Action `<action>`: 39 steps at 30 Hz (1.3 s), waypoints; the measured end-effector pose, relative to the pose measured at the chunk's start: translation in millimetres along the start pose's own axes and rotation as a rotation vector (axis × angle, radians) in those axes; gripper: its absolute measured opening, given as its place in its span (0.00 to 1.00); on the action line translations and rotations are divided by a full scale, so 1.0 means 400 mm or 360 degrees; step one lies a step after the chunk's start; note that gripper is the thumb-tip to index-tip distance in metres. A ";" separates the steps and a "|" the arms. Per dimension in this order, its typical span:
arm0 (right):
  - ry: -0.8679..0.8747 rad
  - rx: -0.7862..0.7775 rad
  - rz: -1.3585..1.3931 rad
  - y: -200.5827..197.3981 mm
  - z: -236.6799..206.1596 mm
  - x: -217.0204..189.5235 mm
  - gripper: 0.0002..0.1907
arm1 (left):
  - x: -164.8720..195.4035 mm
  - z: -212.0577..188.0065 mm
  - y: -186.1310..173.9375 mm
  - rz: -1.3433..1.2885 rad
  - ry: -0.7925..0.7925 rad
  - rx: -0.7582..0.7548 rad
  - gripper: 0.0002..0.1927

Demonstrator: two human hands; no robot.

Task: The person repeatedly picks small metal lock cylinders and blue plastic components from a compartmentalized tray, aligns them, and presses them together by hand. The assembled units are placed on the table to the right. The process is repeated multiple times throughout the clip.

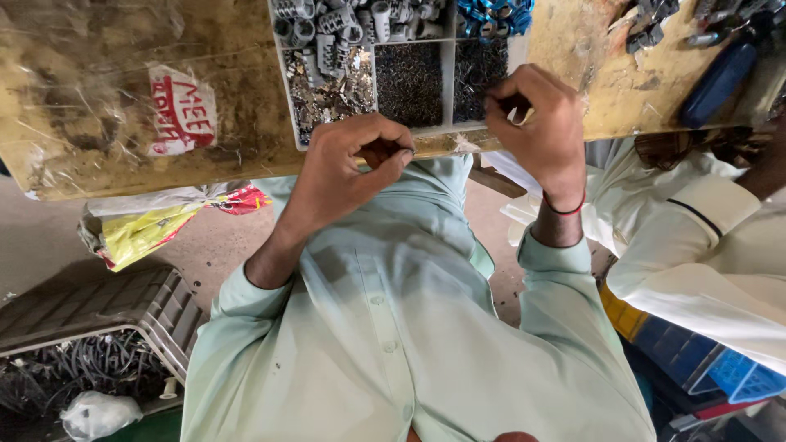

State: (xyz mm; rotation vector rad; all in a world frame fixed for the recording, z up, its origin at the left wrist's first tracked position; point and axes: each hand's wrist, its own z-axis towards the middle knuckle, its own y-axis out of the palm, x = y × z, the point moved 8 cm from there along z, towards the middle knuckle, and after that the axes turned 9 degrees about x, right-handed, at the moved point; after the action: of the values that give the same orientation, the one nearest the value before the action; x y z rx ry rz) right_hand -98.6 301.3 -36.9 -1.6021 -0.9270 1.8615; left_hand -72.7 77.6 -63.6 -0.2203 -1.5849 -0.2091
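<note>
My left hand [354, 164] is at the near edge of the wooden table [246, 98], thumb and forefinger pinched on a tiny dark part that barely shows at the fingertips. My right hand [536, 123], with a red thread on its wrist, is curled just over the table edge with its fingers pinched together; I cannot make out anything in them. Both hands sit just in front of a white compartment tray [449, 82] holding grey metal sleeves [327, 24], blue rings [491, 12], silvery bits [336, 90] and small dark screws [409, 82].
A co-worker in a white shirt [696, 245] stands close on the right. A dark blue tool [720, 78] and metal pieces lie at the table's far right. A yellow bag [139, 233], a grey crate [98, 303] and blue crates [737, 376] are on the floor.
</note>
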 end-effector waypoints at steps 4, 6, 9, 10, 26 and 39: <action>0.0033 0.0028 0.0102 -0.017 -0.034 0.045 0.06 | -0.008 -0.001 0.011 -0.0042 -0.0024 0.0003 0.05; 0.0037 0.0048 0.0114 -0.018 -0.051 0.070 0.06 | -0.015 -0.004 0.016 -0.0082 -0.0057 -0.0009 0.05; 0.0104 0.0114 0.0197 -0.020 -0.059 0.105 0.06 | -0.018 -0.013 0.023 -0.0054 -0.0069 -0.0008 0.04; 0.0122 0.0142 0.0253 -0.025 -0.056 0.110 0.06 | -0.018 -0.016 0.025 -0.0030 -0.0068 -0.0003 0.04; 0.0038 0.0176 0.0861 0.047 -0.131 -0.091 0.10 | -0.057 -0.052 0.115 -0.0925 -0.0393 0.0134 0.07; -0.0309 0.0372 0.0602 0.054 -0.127 -0.136 0.16 | 0.011 -0.046 0.043 -0.0336 -0.0022 0.0138 0.04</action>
State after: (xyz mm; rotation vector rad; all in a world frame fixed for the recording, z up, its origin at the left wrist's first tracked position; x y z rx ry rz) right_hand -38.3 255.1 -22.5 -1.5505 -0.4757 2.3198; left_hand -50.5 89.4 -58.7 0.0140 -1.6270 -0.3022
